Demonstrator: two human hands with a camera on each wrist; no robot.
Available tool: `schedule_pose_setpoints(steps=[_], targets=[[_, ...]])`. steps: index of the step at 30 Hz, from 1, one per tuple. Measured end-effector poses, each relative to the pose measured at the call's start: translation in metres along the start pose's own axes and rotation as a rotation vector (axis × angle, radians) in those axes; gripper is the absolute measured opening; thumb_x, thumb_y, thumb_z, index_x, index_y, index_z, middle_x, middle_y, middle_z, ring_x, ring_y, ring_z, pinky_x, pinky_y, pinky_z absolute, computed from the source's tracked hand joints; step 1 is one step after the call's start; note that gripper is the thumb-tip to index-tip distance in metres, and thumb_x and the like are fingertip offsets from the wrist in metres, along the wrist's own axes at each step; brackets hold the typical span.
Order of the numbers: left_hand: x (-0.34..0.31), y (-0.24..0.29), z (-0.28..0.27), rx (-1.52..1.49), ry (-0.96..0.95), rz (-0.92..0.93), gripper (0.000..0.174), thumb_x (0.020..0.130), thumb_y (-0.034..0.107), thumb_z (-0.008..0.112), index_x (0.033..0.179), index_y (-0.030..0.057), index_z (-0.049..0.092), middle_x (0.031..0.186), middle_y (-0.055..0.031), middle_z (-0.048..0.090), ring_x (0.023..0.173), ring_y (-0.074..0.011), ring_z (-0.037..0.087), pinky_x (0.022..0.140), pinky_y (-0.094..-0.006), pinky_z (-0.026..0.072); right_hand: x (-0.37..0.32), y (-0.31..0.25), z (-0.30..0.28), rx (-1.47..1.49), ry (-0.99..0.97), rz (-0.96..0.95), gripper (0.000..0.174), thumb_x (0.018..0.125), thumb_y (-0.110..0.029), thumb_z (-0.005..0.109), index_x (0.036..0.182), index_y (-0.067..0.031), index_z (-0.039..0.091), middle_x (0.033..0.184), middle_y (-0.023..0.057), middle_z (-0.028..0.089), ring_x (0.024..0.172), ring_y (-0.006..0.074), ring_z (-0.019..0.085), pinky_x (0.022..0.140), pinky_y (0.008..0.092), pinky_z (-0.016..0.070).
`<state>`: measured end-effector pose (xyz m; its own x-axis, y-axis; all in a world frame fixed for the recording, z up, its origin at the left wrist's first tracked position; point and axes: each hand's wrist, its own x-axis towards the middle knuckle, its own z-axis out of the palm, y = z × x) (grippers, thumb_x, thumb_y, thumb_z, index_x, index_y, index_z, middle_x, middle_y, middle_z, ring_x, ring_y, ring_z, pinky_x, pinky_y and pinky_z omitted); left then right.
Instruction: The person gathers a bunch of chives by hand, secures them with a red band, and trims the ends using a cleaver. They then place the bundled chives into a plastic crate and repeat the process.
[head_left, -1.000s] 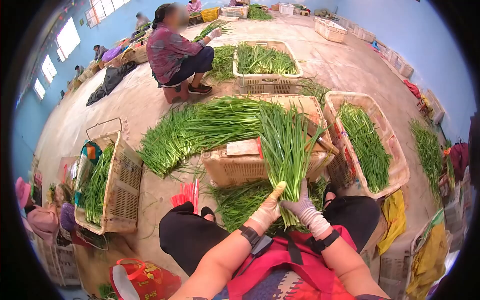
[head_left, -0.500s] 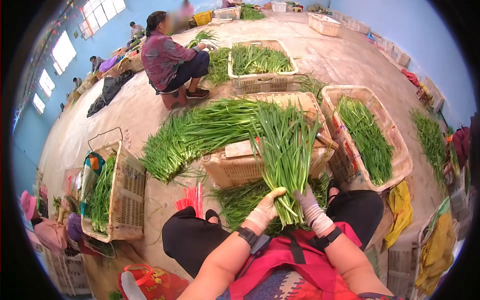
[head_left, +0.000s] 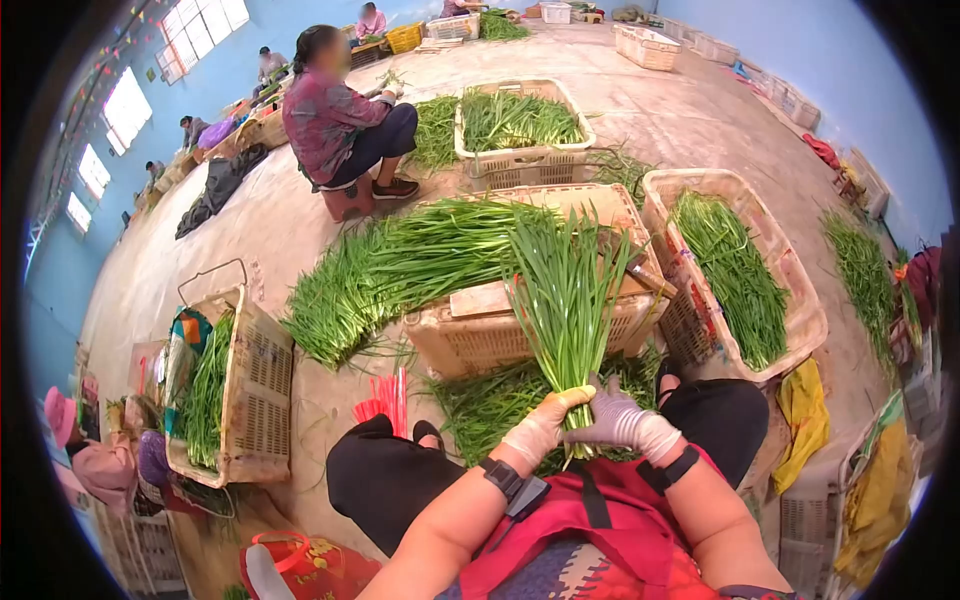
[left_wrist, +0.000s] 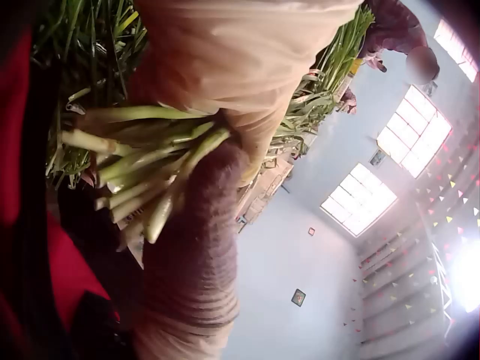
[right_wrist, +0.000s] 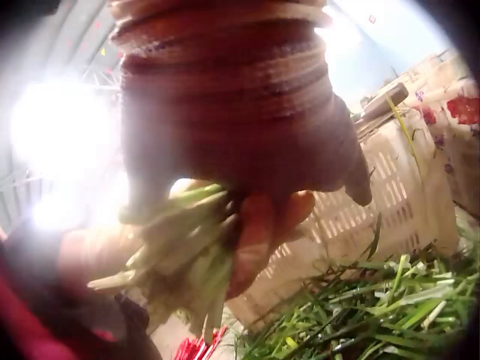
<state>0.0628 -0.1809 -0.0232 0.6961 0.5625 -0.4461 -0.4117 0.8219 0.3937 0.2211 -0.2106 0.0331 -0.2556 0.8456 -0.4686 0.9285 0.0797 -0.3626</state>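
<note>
A bunch of garlic chives [head_left: 565, 310] stands fanned out before me, its leafy tops over the upturned crate [head_left: 470, 335]. My left hand [head_left: 545, 422], in a cream glove, grips the stems near their base with the thumb across the front. From the other side my right hand [head_left: 618, 416], in a grey glove with a striped cuff, curls its fingers round the same stems just below. Pale cut-looking stem ends [left_wrist: 142, 176] stick out between the hands in the left wrist view. In the right wrist view the stems [right_wrist: 191, 255] show under the right palm.
More chives [head_left: 440, 245] lie heaped on the crate and floor. Filled crates stand at right [head_left: 735, 270], left [head_left: 255, 385] and ahead [head_left: 525, 125]. Red strips [head_left: 385, 400] lie by my foot. A seated person [head_left: 345, 125] works opposite; a red bag [head_left: 310, 565] sits lower left.
My right hand has turned inward from the bunch's right side, its fingers now across the lower stems. The bunch looks narrower than half a second ago. The person opposite holds less greenery.
</note>
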Motion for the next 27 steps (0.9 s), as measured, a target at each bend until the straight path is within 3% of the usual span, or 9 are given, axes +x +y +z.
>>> schedule_pose_setpoints(steps=[2, 3, 5, 7, 11, 15, 21, 22, 27], targets=[[0.008, -0.003, -0.011, 0.065, 0.042, 0.060, 0.039, 0.088, 0.017, 0.071, 0.124, 0.0074, 0.059, 0.102, -0.0108, 0.070, 0.083, -0.0234, 0.069, 0.072, -0.0399, 0.0600, 0.001, 0.006, -0.030, 0.224, 0.024, -0.100, 0.090, 0.076, -0.058, 0.071, 0.141, -0.0016, 0.045, 0.141, 0.0273, 0.048, 0.127, 0.0442, 0.050, 0.103, 0.0441, 0.0440], [0.013, -0.006, -0.017, 0.096, 0.062, 0.090, 0.035, 0.089, 0.016, 0.070, 0.121, 0.0072, 0.060, 0.097, -0.0100, 0.071, 0.077, -0.0217, 0.069, 0.068, -0.0375, 0.0606, -0.005, 0.006, -0.032, 0.272, 0.260, 0.058, 0.061, 0.079, -0.043, 0.071, 0.125, -0.0031, 0.059, 0.124, 0.0253, 0.060, 0.112, 0.0402, 0.060, 0.095, 0.0454, 0.0481], [0.002, -0.002, 0.001, 0.203, 0.223, 0.143, 0.030, 0.086, 0.010, 0.070, 0.114, 0.0060, 0.062, 0.090, -0.0068, 0.069, 0.070, -0.0171, 0.066, 0.063, -0.0316, 0.0569, 0.001, 0.013, -0.044, 0.392, 0.579, 0.087, 0.043, 0.083, -0.031, 0.067, 0.119, -0.0069, 0.065, 0.111, 0.0210, 0.067, 0.103, 0.0375, 0.065, 0.090, 0.0437, 0.0506], [0.001, -0.008, 0.009, 0.355, 0.284, 0.363, 0.030, 0.085, 0.007, 0.071, 0.114, 0.0056, 0.062, 0.090, -0.0059, 0.069, 0.071, -0.0152, 0.065, 0.063, -0.0305, 0.0550, 0.001, -0.005, -0.047, 0.474, 0.687, 0.004, 0.044, 0.085, -0.019, 0.066, 0.128, -0.0074, 0.059, 0.103, 0.0173, 0.070, 0.097, 0.0330, 0.068, 0.085, 0.0392, 0.0527], [0.015, -0.017, 0.018, 0.402, 0.312, 0.690, 0.038, 0.086, 0.008, 0.071, 0.121, 0.0026, 0.058, 0.112, -0.0072, 0.066, 0.100, -0.0172, 0.062, 0.088, -0.0321, 0.0503, 0.011, -0.044, -0.042, 0.407, 0.592, -0.065, 0.062, 0.085, -0.013, 0.068, 0.143, -0.0089, 0.046, 0.102, 0.0137, 0.071, 0.092, 0.0295, 0.069, 0.080, 0.0379, 0.0535], [0.028, -0.013, -0.004, 0.588, 0.426, 0.546, 0.085, 0.080, 0.012, 0.079, 0.147, 0.0047, 0.027, 0.129, -0.0106, 0.058, 0.109, -0.0218, 0.060, 0.095, -0.0339, 0.0487, 0.045, -0.042, -0.029, 0.245, 0.561, 0.042, 0.070, 0.084, -0.019, 0.068, 0.146, -0.0096, 0.040, 0.105, 0.0153, 0.071, 0.096, 0.0351, 0.068, 0.084, 0.0430, 0.0530], [0.019, -0.003, -0.007, 0.569, 0.365, 0.220, 0.130, 0.078, 0.018, 0.082, 0.152, 0.0114, -0.026, 0.134, -0.0144, 0.054, 0.106, -0.0240, 0.062, 0.084, -0.0373, 0.0548, 0.078, -0.031, -0.040, 0.425, 0.383, 0.130, 0.073, 0.080, -0.017, 0.068, 0.147, -0.0105, 0.039, 0.098, 0.0231, 0.070, 0.095, 0.0365, 0.068, 0.083, 0.0430, 0.0545], [0.019, -0.006, -0.004, 0.561, 0.418, 0.275, 0.100, 0.091, 0.017, 0.071, 0.157, 0.0158, -0.004, 0.135, -0.0113, 0.053, 0.109, -0.0237, 0.061, 0.084, -0.0427, 0.0561, 0.091, -0.019, -0.036, 0.502, 0.397, 0.112, 0.072, 0.079, -0.015, 0.069, 0.145, -0.0062, 0.042, 0.094, 0.0218, 0.071, 0.091, 0.0334, 0.070, 0.082, 0.0390, 0.0549], [-0.008, 0.021, -0.012, -0.133, -0.258, 0.044, 0.057, 0.095, 0.035, 0.066, 0.140, 0.0064, 0.047, 0.131, -0.0130, 0.060, 0.115, -0.0263, 0.062, 0.095, -0.0481, 0.0557, 0.100, 0.003, -0.058, 1.611, 0.413, 0.072, 0.061, 0.081, -0.004, 0.071, 0.138, -0.0027, 0.048, 0.073, 0.0015, 0.060, 0.053, 0.0127, 0.053, 0.048, 0.0253, 0.0422]])
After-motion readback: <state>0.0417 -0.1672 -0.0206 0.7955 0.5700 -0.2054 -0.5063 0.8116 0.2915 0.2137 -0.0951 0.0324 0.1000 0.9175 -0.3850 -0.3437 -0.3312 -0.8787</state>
